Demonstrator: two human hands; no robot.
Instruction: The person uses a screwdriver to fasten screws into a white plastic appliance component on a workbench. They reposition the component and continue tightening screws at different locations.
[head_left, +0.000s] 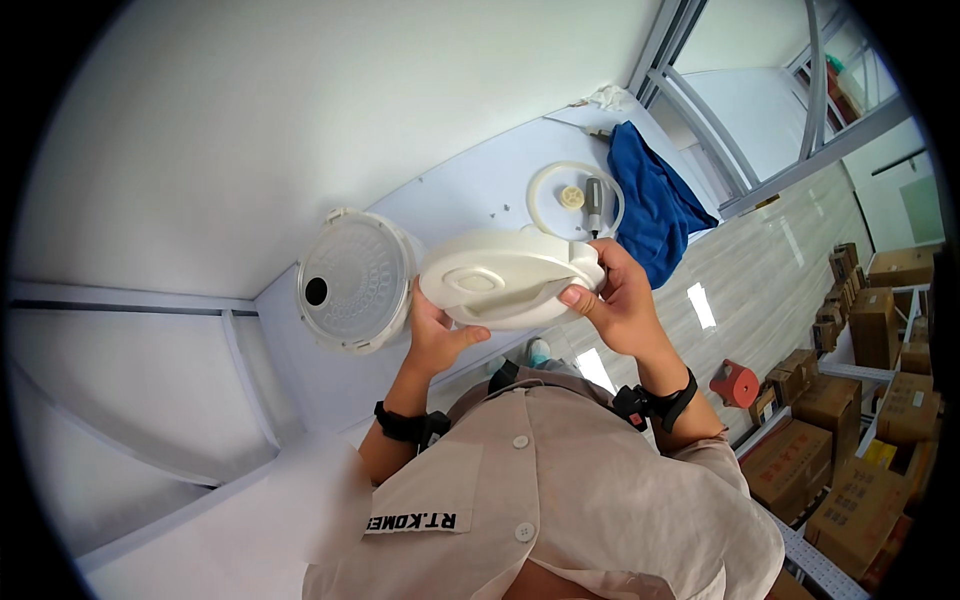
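Between my two hands, above the table's near edge, is a rounded cream plastic lid (490,275) with a raised oval on top, seen at a slant. My left hand (435,335) grips its left end, the thumb free of the rim and the other fingers partly hidden behind it. My right hand (628,300) is closed around the right end, thumb on the near side. Left of my left hand sits a round whitish plastic part (372,270) with a dotted, translucent face and one dark hole.
On the white table (455,195) lie a pale ring (532,205), a small cream round cap (571,197), a grey-handled screwdriver (594,205) and several tiny bits. A blue cloth (660,200) hangs over its right edge. Cardboard boxes (790,455) and a red roll (735,384) stand to the right.
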